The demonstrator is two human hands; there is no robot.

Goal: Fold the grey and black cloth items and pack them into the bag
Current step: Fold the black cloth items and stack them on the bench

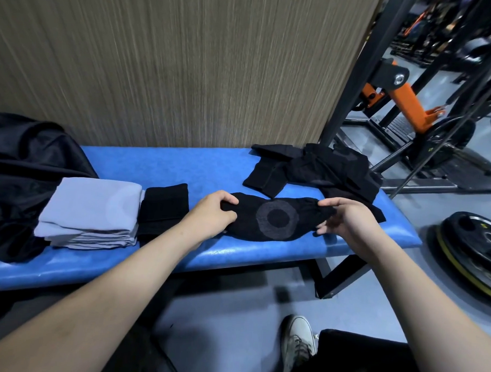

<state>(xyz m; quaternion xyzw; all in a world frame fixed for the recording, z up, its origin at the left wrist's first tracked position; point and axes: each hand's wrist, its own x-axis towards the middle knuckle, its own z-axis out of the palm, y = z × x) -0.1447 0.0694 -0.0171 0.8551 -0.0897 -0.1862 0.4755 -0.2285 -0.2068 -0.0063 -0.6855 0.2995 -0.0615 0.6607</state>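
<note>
A black cloth with a grey ring on it (pixel 276 219) lies stretched across the middle of the blue bench (pixel 217 165). My left hand (pixel 212 214) pinches its left end and my right hand (pixel 346 218) grips its right end. A stack of folded grey cloths (pixel 90 213) sits at the left, with a folded black cloth (pixel 164 204) beside it. A black bag (pixel 22 172) lies at the bench's far left end. A loose pile of unfolded black cloths (pixel 317 169) rests at the right end.
A wood-grain wall panel (pixel 173 66) stands behind the bench. Black and orange gym machinery (pixel 409 91) rises at the right, and weight plates (pixel 476 249) lie on the floor. My shoe (pixel 296 343) is on the grey floor below.
</note>
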